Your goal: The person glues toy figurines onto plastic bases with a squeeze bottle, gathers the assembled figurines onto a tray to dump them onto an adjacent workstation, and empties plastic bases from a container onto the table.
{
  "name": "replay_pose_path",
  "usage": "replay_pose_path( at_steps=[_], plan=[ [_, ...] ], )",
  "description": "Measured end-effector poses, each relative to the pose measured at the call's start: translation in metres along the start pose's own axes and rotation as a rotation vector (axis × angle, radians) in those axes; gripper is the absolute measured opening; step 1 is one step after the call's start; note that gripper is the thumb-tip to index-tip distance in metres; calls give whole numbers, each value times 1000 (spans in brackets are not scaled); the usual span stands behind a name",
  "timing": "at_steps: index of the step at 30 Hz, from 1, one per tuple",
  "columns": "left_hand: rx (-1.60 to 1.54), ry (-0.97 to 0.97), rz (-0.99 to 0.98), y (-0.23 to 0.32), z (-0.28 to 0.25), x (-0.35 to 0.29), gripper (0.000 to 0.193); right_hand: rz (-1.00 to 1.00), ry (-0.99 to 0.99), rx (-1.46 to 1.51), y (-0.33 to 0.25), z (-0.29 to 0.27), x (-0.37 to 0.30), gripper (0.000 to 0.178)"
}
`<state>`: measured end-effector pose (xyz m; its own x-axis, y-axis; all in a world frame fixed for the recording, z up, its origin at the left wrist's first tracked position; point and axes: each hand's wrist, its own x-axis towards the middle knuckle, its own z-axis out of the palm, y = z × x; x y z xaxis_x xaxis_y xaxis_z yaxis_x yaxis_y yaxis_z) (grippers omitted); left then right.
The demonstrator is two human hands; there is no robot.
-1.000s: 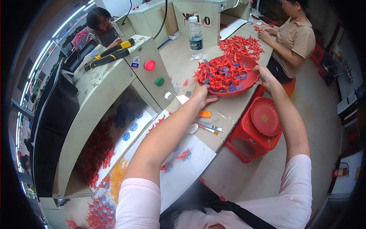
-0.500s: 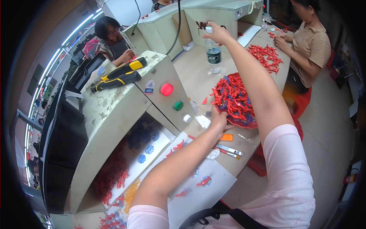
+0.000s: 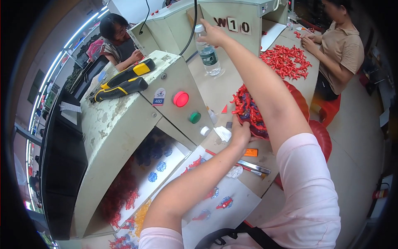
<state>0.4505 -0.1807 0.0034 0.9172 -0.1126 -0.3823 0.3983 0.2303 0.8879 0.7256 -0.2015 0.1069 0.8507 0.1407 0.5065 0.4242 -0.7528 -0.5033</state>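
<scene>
My right hand [image 3: 213, 34] reaches far across the bench, its fingers closed around the cap end of a clear water bottle [image 3: 208, 58] with a green label. The bottle leans slightly, its base at the bench surface; I cannot tell whether it touches. My left hand [image 3: 240, 133] grips the near left rim of a red bowl [image 3: 260, 136], thumb on top. Tangled red branch-like pieces [image 3: 248, 101] and some bluish-purple ones lie inside the bowl. My right forearm hides part of it. Beyond that arm shows a scalloped red edge [image 3: 299, 99], perhaps the bowl's far side.
A metal cabinet [image 3: 112, 112] at left carries pliers [image 3: 124, 81] and red and green buttons. White paper [image 3: 224, 207], tweezers [image 3: 255, 167], an orange block [image 3: 251, 152] and a white cap [image 3: 205, 131] lie nearby. More red pieces [image 3: 286, 62] are spread before a co-worker [image 3: 340, 50]. A red stool [image 3: 321, 139] stands right.
My right hand has carried the bottle leftward, and it now leans. The scalloped red edge has come into sight beyond my right arm. My left hand keeps hold of the bowl.
</scene>
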Motion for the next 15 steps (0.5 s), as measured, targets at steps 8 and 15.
replay_pose_path(
  at_steps=[8,15],
  plan=[
    [-125,-54,-64,26,-7,17,40,110,-168,203,141,-171,-127,42],
    [-210,-66,-144,14,-11,34,46,-55,90,-235,236,-115,-241,44]
  ],
)
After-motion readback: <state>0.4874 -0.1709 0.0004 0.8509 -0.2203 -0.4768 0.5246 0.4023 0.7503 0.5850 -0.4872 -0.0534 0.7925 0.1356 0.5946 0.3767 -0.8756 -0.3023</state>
